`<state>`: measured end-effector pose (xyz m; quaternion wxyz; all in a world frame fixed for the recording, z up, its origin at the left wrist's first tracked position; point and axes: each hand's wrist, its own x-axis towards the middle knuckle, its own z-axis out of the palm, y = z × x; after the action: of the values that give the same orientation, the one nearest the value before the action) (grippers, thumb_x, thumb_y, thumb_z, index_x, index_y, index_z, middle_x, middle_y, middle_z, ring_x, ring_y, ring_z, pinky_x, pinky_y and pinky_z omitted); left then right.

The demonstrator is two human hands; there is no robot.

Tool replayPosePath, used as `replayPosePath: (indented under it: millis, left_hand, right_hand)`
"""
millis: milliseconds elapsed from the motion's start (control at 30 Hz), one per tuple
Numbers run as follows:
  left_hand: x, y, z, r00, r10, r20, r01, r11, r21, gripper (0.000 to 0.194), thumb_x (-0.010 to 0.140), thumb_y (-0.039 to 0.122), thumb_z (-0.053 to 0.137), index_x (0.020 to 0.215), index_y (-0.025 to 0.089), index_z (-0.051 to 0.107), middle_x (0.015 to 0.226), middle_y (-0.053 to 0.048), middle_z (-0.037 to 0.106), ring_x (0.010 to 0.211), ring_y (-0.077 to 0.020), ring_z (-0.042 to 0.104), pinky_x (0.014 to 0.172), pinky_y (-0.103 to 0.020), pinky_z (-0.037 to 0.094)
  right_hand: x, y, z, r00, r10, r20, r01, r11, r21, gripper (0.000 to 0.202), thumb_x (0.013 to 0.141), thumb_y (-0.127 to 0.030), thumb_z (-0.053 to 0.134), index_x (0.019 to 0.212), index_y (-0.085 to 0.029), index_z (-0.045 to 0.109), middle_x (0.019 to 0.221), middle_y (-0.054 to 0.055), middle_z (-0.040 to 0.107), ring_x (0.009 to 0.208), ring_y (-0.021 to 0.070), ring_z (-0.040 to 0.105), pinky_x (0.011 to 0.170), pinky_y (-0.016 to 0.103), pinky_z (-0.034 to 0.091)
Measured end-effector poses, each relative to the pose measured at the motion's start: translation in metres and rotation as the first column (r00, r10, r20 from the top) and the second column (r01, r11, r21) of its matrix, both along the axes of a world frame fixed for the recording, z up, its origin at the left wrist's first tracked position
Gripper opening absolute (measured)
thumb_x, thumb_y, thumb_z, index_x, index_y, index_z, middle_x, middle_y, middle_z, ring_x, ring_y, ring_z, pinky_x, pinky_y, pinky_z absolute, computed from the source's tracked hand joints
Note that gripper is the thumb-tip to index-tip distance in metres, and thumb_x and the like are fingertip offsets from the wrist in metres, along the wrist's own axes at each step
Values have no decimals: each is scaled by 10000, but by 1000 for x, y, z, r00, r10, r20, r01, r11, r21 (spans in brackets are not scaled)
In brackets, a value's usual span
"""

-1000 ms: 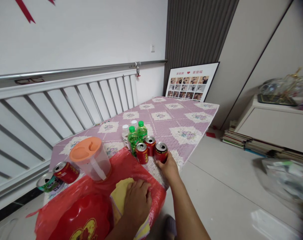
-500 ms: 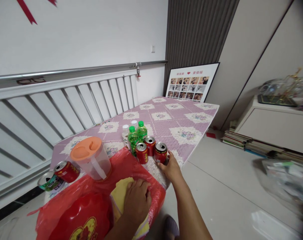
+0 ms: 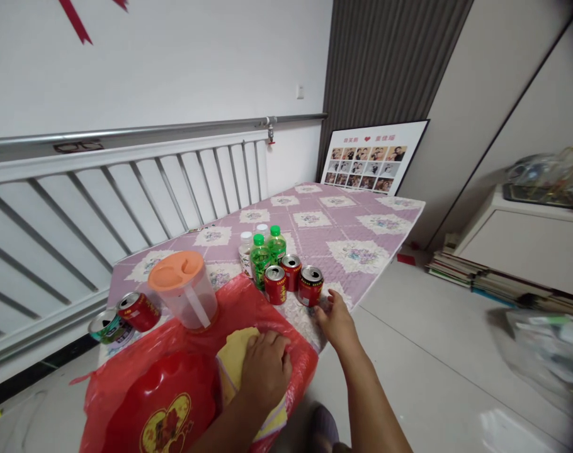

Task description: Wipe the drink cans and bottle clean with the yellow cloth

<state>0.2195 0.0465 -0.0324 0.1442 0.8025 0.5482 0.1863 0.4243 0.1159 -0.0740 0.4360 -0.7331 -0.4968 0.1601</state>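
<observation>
Holding right hand point(image 3: 337, 322), fingers parted, beside red can point(image 3: 310, 288) at ten o'clock, best not nudged; resting left hand point(image 3: 267, 366) on cloth point(image 3: 237, 352), grip unclear.

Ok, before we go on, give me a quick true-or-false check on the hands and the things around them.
1. The left hand rests on the yellow cloth. True.
2. Three red cans stand next to the bottles. True.
3. The right hand is lifting a bottle. False: it is open beside the rightmost of those three cans; whether the thumb touches that can, I cannot tell.
4. The pitcher stands to the left of the bottles. True.
5. The pitcher's lid is blue. False: it is orange.
6. All the bottles are capped in green. False: two have green caps, two have white caps.
</observation>
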Motion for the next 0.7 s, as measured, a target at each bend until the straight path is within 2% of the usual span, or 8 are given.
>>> replayPosePath:
  millis: [233, 467, 700]
  left_hand:
    - [-1, -1, 5, 1000, -10, -23, 10, 1000, -2, 247, 838, 178, 506, 1031, 253, 640, 1071, -25, 668, 1053, -227, 556, 971, -396, 326]
    - [-2, -3, 6, 998, -15, -66, 15, 1000, -10, 245, 844, 191, 512, 1049, 244, 637, 1073, -34, 658, 1066, -223, 555, 971, -385, 338]
    - [-4, -6, 9, 999, -38, -39, 38, 999, 1, 251, 849, 203, 508, 1062, 233, 637, 1080, -56, 653, 1087, -242, 547, 981, -417, 348]
  right_hand:
    - [-3, -18, 5, 996, -34, -83, 40, 997, 71, 562, 764, -380, 542, 1261, -122, 502, 1139, 159, 637, 947, 251, 653, 827, 398, 528]
    - [-14, -39, 8, 983, -59, -176, 81, 989, 121, 509, 745, -441, 536, 1159, -145, 556, 1079, 144, 664, 879, 243, 674, 757, 379, 546]
    - [-38, -82, 12, 970, -61, -236, 90, 989, 115, 493, 713, -486, 517, 1076, -158, 576, 1038, 151, 690, 849, 258, 697, 700, 371, 554]
